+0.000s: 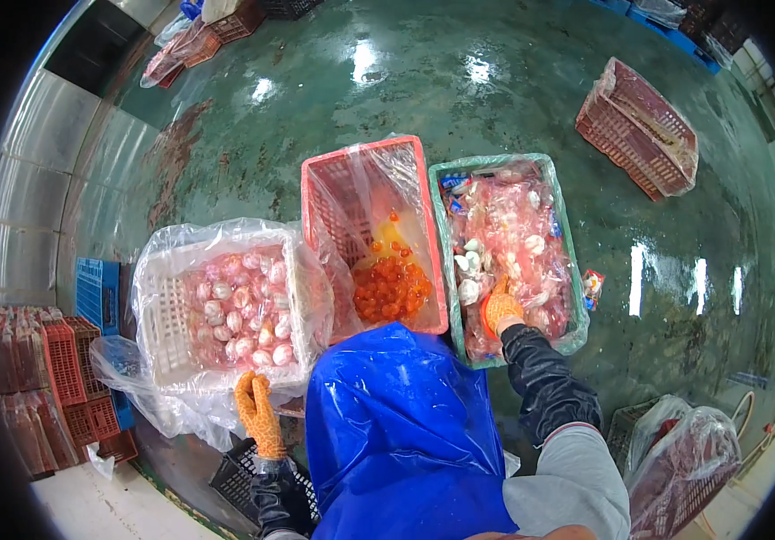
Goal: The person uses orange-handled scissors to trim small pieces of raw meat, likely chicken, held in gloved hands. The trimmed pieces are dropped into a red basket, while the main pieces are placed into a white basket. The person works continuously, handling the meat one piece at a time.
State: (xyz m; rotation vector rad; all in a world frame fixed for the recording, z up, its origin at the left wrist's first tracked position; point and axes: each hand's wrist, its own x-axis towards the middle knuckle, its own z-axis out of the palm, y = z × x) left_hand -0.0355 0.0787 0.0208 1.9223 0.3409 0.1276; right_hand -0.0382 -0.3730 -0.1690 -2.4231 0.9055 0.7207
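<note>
My left hand (261, 419), in an orange knit glove, is at the near edge of a white plastic-lined crate (164, 364). Its fingers are bent together; anything between them is too small to make out. Inside that crate lie many whitish eggs (241, 310) in clear wrap with pink markings. In the middle, a red crate (444, 297) lined with clear film holds orange egg yolks (391, 290) in yellowish liquid. My right hand (501, 310), gloved likewise, reaches into a green crate (573, 261) of white eggshells (469, 291) and crumpled wrap (506, 214). Its fingertips are bunched, their contents hidden.
A blue apron (396, 423) covers my lap against the red crate. A film-covered red crate (639, 130) stands far right, another (689, 468) near right. Stacked red crates (63, 360) and a blue crate (98, 297) line the left. The green floor (513, 108) looks wet.
</note>
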